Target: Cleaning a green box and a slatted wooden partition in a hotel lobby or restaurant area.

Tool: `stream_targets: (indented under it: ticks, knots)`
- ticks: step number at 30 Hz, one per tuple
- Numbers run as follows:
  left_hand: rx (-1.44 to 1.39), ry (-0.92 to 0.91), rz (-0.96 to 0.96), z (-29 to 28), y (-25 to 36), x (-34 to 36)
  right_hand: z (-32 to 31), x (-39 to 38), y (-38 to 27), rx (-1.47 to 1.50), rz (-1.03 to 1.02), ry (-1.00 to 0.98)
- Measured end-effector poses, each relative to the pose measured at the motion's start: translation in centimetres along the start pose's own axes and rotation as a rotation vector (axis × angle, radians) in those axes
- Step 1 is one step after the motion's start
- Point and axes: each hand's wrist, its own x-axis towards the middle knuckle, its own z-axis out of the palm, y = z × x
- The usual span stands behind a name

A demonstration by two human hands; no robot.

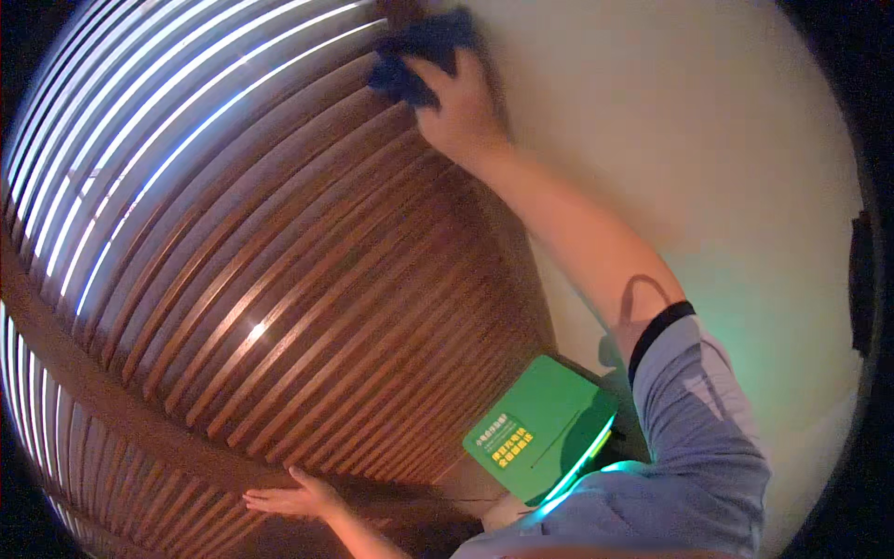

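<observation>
High up, my right hand (466,112) presses a dark blue cloth (430,42) against the upper slats, where they meet the side edge by the wall. Thumb and fingers lie over the cloth and partly sink into its folds. The brown slats (307,270) run in rows like a louvered blind or screen, and bright light comes through the gaps at the upper left. Low down, my left hand (296,498) is held out flat with fingers straight and nothing in it, close to the dark crossbar (186,433); whether it touches is unclear.
A plain beige wall (670,121) fills the right side. Below my right arm is a green box-like unit (545,429) with printed lettering and a glowing edge, next to my body. A dark object (860,284) shows at the far right rim.
</observation>
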Motion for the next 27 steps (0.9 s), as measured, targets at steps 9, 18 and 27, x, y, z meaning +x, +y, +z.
stream_targets:
  ticks: [9, 18, 27]
  knots:
    - [-0.061, 0.026, -0.005, -0.5, 0.1, -0.5, 0.5, 4.8, -0.6, -0.063, -0.050, 0.013]
    - [-0.220, -0.060, -0.023, -2.2, -0.7, -0.4, 4.0, 13.7, -13.8, 0.056, 0.171, 0.050]
    - [-0.251, -0.056, -0.024, -2.3, -0.7, -0.4, 6.1, 13.9, -22.4, 0.209, -0.784, 0.084]
